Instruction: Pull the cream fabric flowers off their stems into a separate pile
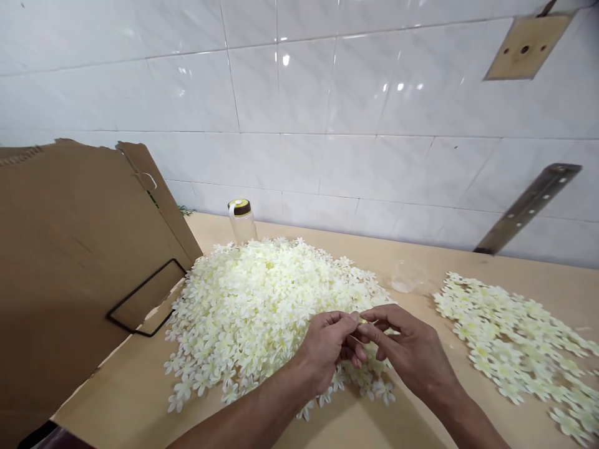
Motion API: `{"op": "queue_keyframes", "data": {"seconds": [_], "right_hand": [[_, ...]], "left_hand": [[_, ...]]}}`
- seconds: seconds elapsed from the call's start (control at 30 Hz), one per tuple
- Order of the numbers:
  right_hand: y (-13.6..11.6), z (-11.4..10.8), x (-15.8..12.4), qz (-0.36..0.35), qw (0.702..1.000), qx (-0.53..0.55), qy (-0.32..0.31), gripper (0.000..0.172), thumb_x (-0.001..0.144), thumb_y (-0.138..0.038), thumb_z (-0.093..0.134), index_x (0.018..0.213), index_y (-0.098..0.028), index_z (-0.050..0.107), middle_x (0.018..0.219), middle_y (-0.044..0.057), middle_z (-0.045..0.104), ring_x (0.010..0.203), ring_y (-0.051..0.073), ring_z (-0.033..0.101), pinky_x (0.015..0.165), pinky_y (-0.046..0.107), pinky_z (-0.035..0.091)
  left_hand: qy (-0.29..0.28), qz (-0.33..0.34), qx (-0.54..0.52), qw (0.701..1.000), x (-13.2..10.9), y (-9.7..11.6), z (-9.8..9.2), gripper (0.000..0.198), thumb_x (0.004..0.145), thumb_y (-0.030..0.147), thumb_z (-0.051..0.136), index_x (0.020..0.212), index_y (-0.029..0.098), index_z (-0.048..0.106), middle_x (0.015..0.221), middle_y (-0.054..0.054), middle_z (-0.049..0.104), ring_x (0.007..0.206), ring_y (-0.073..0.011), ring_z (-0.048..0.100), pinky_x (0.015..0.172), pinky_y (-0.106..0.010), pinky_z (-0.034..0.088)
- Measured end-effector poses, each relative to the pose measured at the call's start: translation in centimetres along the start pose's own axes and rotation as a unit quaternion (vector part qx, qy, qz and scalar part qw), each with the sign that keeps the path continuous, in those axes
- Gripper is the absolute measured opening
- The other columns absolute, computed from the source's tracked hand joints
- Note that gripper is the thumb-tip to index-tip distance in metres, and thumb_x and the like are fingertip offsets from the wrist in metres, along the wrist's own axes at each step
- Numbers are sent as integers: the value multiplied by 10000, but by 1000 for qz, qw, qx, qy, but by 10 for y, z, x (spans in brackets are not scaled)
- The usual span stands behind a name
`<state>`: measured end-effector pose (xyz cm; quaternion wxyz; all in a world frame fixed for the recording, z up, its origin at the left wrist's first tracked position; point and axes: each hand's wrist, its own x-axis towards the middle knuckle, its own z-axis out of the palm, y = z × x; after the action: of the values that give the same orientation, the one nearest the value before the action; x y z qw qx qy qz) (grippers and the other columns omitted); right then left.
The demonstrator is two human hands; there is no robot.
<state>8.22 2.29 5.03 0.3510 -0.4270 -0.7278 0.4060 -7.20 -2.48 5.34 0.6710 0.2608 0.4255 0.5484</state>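
My left hand (330, 346) and my right hand (407, 346) meet over the front right edge of a big heap of cream-white artificial flowers (262, 293). Thumb and forefinger of each hand are pinched together, the tips almost touching. Between them shows a bit of a small yellow piece (362, 321); the fingers cover most of it, so I cannot tell whether it is part of a flower. Several loose flowers lie on the table just under and in front of my hands.
Right of my hands, more flowers (510, 337) lie spread flat. A clear plastic piece (407, 276) and a lidded bottle (242, 221) stand behind. At left, a large cardboard box (79, 249) and black wire frame (140, 293) border the table. A metal bracket (528, 209) leans against the tiled wall.
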Motion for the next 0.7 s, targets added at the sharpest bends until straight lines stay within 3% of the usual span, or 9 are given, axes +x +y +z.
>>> {"op": "queue_keyframes", "data": {"seconds": [0.27,0.5,0.7], "right_hand": [[-3,5,-3,-37,998,-12,48,283,853,-493,644,822,-237,759,857,86,696,727,228,652,539,318,579],[-6,7,-5,-58,994,-48,80,309,919,-474,548,844,-231,724,901,89,693,764,233,655,615,330,568],[-10,8,-5,-54,991,-87,90,359,935,-490,500,772,-220,672,760,67,665,655,207,626,572,300,499]], "left_hand": [[-1,10,-24,1000,-1,-1,-1,344,724,434,745,750,101,661,713,-54,646,510,-95,550,471,-211,381],[0,32,6,999,-5,2,2,340,729,420,765,800,97,689,787,-64,659,537,-88,551,485,-208,402],[13,44,14,999,-4,0,2,383,730,473,754,775,101,674,782,-71,673,513,-85,546,482,-212,413]]}}
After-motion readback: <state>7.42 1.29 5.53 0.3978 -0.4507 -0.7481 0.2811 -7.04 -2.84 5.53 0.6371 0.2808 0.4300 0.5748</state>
